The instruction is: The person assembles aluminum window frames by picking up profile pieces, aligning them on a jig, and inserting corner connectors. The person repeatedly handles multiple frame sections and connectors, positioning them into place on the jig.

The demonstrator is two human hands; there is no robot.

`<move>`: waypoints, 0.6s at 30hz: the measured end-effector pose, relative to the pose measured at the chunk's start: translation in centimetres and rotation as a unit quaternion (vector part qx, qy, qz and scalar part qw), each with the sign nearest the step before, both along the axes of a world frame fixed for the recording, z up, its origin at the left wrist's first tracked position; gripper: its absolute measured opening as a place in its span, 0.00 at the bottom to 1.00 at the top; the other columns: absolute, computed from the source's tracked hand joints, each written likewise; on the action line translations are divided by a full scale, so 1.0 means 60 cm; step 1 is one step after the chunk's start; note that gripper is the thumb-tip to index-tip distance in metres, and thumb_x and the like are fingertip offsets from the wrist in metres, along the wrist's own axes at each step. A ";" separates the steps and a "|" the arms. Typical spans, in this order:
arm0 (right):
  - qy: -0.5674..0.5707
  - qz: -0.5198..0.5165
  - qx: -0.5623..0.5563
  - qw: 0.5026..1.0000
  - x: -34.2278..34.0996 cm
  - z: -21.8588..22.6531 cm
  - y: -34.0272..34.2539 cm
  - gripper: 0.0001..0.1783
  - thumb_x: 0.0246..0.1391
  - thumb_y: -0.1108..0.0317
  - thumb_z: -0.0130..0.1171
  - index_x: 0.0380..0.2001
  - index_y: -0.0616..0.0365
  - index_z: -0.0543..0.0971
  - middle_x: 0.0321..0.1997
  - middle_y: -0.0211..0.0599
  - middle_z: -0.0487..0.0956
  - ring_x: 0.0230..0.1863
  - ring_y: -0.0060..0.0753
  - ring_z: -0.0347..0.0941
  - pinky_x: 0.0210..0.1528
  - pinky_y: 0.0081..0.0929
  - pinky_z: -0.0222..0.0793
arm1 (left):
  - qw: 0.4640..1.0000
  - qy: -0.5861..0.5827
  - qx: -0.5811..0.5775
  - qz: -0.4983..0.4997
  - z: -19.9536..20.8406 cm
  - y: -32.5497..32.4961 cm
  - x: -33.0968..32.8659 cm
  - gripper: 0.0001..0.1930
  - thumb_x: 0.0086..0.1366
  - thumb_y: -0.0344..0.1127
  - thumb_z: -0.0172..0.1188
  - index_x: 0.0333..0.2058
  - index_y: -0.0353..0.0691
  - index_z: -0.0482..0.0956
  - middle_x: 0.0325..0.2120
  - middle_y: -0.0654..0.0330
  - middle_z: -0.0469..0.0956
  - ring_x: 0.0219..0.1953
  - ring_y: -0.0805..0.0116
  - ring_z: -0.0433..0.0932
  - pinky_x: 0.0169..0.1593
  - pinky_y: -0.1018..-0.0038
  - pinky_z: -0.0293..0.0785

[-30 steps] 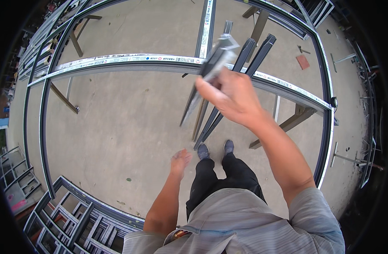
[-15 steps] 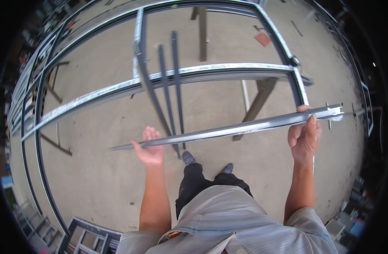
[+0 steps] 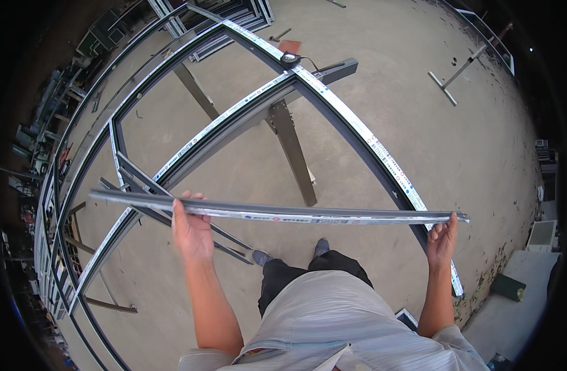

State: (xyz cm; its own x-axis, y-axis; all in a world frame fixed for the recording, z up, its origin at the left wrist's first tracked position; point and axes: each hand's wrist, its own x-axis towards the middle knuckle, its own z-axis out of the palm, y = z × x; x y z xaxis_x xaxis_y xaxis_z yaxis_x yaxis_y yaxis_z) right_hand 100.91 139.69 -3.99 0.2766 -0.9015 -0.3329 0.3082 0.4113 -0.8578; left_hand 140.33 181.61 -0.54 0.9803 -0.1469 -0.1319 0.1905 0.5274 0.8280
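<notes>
A long dark metal profile bar with a printed white film strip stretches across in front of me, held nearly level. My left hand is closed round it left of the middle, thumb on the near side and fingertips over the far side. Near its right end, my right hand pinches the bar between thumb and fingers. Beyond lies a large dark metal frame with white film strips. The left part of the bar passes over loose dark bars leaning on that frame.
A brown metal support leg stands under the frame. On the frame's corner joint sits a black tape measure. A red-brown piece lies on the floor beyond. Metal stands are at right; a green block is at lower right.
My view has turned rightward. My left hand, open under the bar before, has closed round it. The bar has swung, its left end rising and its right end dropping.
</notes>
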 end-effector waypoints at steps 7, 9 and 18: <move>-0.008 -0.187 -0.005 0.982 -0.298 -0.025 0.008 0.17 0.74 0.47 0.59 0.34 0.44 0.76 0.22 0.24 0.75 0.19 0.18 0.67 0.20 0.19 0.57 | 0.976 0.038 0.032 -0.212 -0.038 -0.299 -0.008 0.23 0.81 0.54 0.56 0.54 0.37 0.76 0.47 0.50 0.85 0.45 0.59 0.86 0.51 0.59 0.85; 0.004 -0.246 -0.005 0.969 -0.362 -0.037 0.046 0.16 0.74 0.48 0.60 0.34 0.44 0.76 0.22 0.24 0.75 0.19 0.18 0.67 0.20 0.19 0.58 | 0.958 0.064 0.053 -0.273 -0.065 -0.371 -0.031 0.23 0.80 0.55 0.56 0.54 0.38 0.75 0.46 0.51 0.85 0.44 0.60 0.86 0.51 0.59 0.85; 0.082 -0.418 0.057 0.903 -0.542 -0.120 0.224 0.17 0.70 0.46 0.65 0.34 0.44 0.76 0.23 0.26 0.76 0.23 0.25 0.71 0.24 0.24 0.65 | 0.838 0.131 0.169 -0.502 -0.192 -0.532 -0.120 0.31 0.79 0.61 0.56 0.57 0.32 0.74 0.50 0.53 0.83 0.51 0.60 0.85 0.58 0.60 0.84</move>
State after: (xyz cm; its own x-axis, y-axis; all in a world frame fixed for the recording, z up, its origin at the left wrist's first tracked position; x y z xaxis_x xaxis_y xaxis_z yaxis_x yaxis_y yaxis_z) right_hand 68.41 153.10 -11.19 -0.5466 -0.7298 -0.4107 0.4245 0.1812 -0.8871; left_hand 133.14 149.69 -12.04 0.3167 -0.7905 -0.5242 0.5960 -0.2640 0.7583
